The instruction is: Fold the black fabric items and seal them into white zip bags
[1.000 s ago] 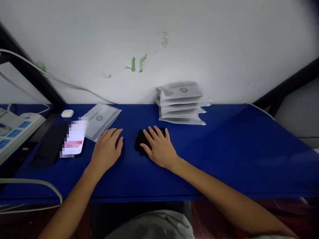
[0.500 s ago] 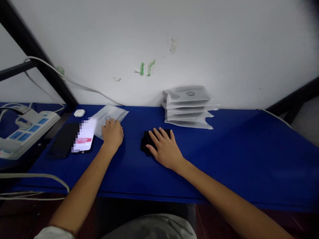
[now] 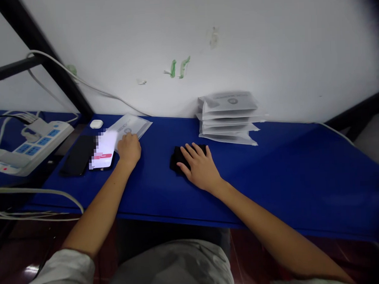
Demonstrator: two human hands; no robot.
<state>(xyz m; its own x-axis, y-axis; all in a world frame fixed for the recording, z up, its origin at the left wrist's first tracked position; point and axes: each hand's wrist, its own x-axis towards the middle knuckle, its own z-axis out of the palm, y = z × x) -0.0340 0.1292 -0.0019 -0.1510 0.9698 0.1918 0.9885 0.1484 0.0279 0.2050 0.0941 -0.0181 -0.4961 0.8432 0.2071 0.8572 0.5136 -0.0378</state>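
1. We cannot make out what the black item (image 3: pixel 177 158) under the right hand (image 3: pixel 200 168) is. The hand covers most of it, and only a dark, flat, soft-looking edge shows at its left side.
2. The lit phone (image 3: pixel 103 150), left of centre, has its screen blurred into blocks, so we read nothing on it. It lies just beside the left hand (image 3: pixel 129 149).
3. The print on the single frosted packet (image 3: pixel 136 125) and on the stack of packets (image 3: pixel 229 118) against the wall is too small and smeared to read.
4. At the far left, white cables near the power strip (image 3: pixel 34 144) run out of the frame.
5. The left hand is palm down with its fingers (image 3: pixel 127 138) bent, their tips on the near edge of the frosted packet. We cannot tell whether they pinch it or only press on it.
6. The right hand lies flat, palm down, its fingers spread wide and straight over the black item, gripping nothing.
7. The black item lies near the middle of the blue bench (image 3: pixel 287 176), in front of the stack of packets and well apart from the frosted packet, which lies at the back left near the wall.
8. A dark phone (image 3: pixel 77 155) lies just left of the lit phone, and a small white earbud case (image 3: pixel 96 123) sits behind them.
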